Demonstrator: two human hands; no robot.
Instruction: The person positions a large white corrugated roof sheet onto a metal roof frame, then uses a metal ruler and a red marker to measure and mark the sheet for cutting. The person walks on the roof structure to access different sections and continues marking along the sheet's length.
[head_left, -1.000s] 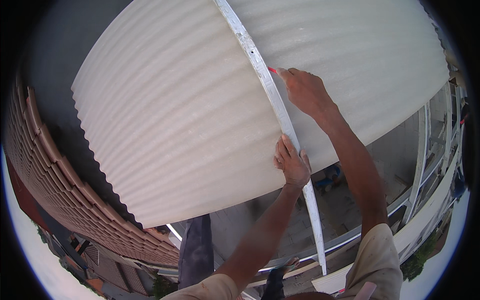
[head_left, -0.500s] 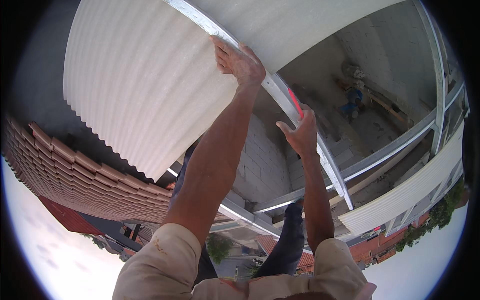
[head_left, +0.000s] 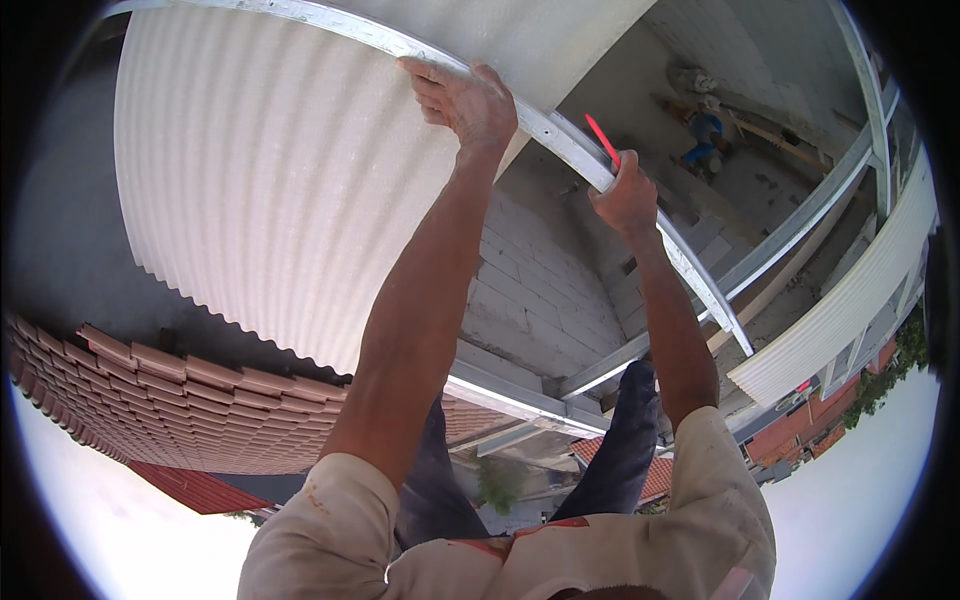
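My left hand [head_left: 462,100] rests against a pale metal rail [head_left: 555,135] beside the white corrugated sheet [head_left: 240,170], its fingers apart and slightly bent. Lower down the rail, my right hand [head_left: 625,200] is closed on a slim red marking tool [head_left: 602,138], which points up from the fist, and touches the rail. The rail runs diagonally over the sheet and past its edge, above an open space below.
Below are block walls [head_left: 530,270] and blue things [head_left: 705,140] too small to make out. Metal beams [head_left: 810,225], tiled roofing [head_left: 180,390] at left and another corrugated sheet [head_left: 820,320] at right surround me. My legs [head_left: 615,460] hang near a beam.
My left hand has moved up the rail. My right hand has left the sheet area for the rail's lower stretch, then risen slightly. The view has turned, showing more below and my legs.
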